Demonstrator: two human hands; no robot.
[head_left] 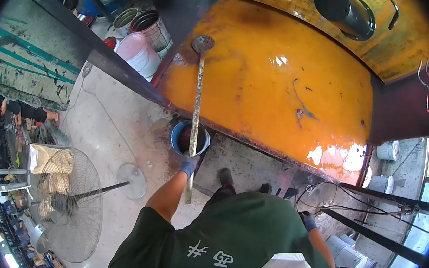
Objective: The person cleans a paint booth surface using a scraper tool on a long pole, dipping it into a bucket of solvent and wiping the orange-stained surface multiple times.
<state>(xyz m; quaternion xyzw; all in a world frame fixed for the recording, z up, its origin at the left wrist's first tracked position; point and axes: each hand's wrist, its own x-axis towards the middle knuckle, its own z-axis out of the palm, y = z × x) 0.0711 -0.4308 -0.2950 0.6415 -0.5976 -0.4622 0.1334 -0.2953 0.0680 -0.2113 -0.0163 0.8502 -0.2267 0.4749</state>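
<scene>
My left hand [189, 164], in a grey-blue glove, is closed around the lower part of a long-handled ladle [199, 88]. Its pale handle is speckled with dark stains, and its round, dark head lies over the far left part of a wide tank of glossy orange liquid [278, 78]. Under the handle, just beyond the left hand, a blue-rimmed bucket [176, 139] with a dark inside stands against the tank's near edge. My right hand [309, 221], gloved too, hangs low by my right side, away from the ladle. Its fingers are too hidden to read.
Stained paint buckets [138, 53] stand left of the tank behind a dark beam. A large pedestal fan [68, 203] is at the lower left. Black cables [358, 208] and metal bars cross on the right, near white buckets [345, 254]. A black cylinder [344, 14] hangs above the tank.
</scene>
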